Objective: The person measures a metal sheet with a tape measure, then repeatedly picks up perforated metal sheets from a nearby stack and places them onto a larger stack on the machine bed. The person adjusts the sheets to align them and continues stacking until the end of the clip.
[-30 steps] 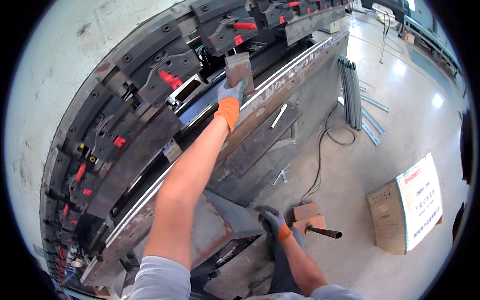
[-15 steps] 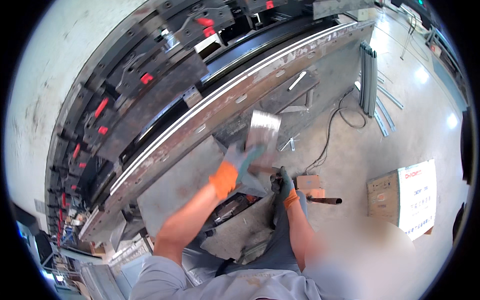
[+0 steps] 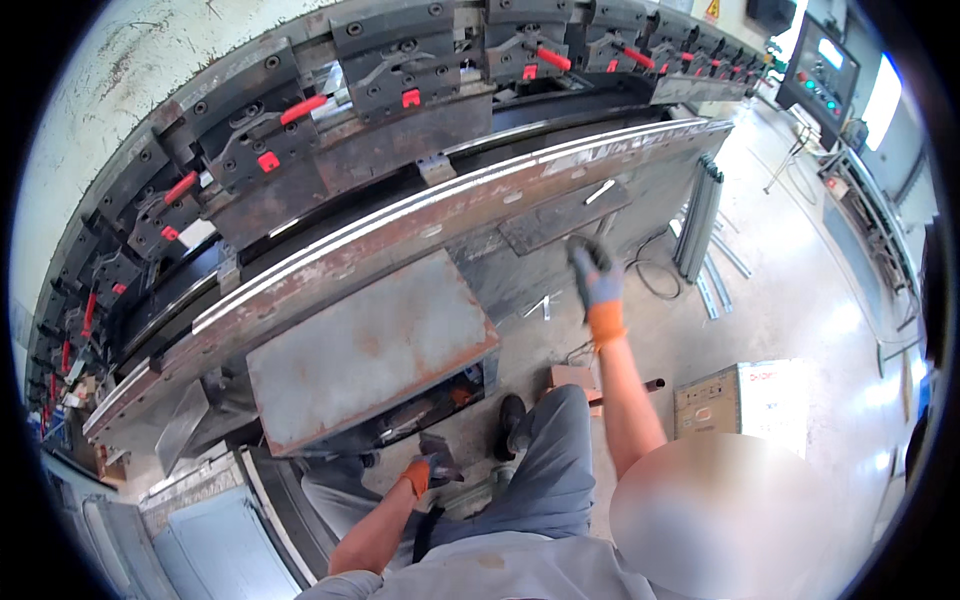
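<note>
Right grip (image 3: 597, 276) near dark plate (image 3: 560, 217), left grip (image 3: 432, 468) near grey bench (image 3: 370, 350), openness and hold both unclear.

Carton (image 3: 716, 402) bears red lettering (image 3: 765, 378), pale panel (image 3: 735, 22) a seemingly triangular yellow sign (image 3: 712, 9).

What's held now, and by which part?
Cannot tell: the left hand and right hand, in grey fabric gloves with orange cuffs, show no clearly held thing.

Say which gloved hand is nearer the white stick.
The right hand, pictured just below the dark ledge bearing the white stick; the left hand is by the grey trousers.
</note>
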A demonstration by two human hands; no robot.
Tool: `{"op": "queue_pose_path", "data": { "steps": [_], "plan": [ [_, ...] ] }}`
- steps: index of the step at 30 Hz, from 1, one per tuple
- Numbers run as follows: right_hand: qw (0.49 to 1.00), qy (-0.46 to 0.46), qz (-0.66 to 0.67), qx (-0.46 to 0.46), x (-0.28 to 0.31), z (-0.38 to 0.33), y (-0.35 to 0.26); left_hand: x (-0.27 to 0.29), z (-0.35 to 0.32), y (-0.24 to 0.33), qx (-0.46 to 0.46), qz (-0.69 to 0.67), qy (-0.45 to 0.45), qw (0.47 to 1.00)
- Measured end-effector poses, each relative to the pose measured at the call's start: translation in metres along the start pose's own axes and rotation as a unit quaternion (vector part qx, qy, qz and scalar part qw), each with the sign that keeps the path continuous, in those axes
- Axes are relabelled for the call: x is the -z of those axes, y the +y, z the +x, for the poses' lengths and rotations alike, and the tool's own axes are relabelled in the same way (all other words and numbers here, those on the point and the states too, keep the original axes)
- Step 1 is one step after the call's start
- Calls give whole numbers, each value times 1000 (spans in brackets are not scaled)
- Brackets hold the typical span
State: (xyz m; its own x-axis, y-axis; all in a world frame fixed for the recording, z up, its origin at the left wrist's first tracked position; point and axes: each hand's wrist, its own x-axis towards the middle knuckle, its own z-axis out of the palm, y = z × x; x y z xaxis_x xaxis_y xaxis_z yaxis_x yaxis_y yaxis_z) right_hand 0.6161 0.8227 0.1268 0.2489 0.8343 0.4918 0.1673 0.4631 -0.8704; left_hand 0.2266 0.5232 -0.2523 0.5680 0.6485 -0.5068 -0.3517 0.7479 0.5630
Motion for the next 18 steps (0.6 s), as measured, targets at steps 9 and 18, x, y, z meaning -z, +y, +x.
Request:
{"op": "queue_pose_path", "data": {
  "steps": [9, 18],
  "plan": [
    [784, 158, -468, 377, -43, 302, -189, 69, 76, 91, 144, 509, 291, 798],
    [788, 234, -511, 253, -78, 354, -153, 129, 51, 113, 204, 530, 456, 685]
  ]
}}
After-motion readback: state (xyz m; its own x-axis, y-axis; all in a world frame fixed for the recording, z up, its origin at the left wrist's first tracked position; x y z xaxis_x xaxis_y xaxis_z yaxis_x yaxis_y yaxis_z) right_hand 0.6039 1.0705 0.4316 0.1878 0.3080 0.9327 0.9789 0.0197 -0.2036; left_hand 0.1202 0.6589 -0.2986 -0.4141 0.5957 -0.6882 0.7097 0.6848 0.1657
